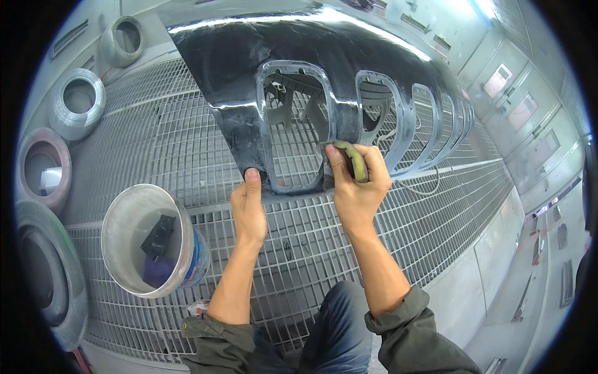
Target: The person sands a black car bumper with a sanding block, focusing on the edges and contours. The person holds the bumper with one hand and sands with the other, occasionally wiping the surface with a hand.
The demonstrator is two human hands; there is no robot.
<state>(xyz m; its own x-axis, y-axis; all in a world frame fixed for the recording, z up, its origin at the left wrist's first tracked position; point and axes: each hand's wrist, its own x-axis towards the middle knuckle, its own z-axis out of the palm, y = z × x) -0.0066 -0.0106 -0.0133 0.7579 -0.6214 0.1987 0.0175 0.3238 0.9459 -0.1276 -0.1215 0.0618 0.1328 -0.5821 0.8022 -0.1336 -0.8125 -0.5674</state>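
A long, glossy black panel [227,68] with a row of rounded window openings spans the space ahead of me. Dull grey bands edge the openings. My left hand [249,209] is closed on the panel's near lower corner, thumb on top and the other fingers hidden below. At the lower right of the nearest opening, my right hand [361,187] grips a bent yellow-green foam pad [354,159] between thumb and fingers. The pad's end is at the strip between the first two openings; its working face is hidden.
Left of my left arm, a white bucket [111,240] contains liquid, a dark block and something purple. Several wrapped ring-shaped parts [78,103] line the left wall. Metal grating [299,249] covers the floor. A hose [430,189] lies beyond the panel; pale wall panels [498,118] stand right.
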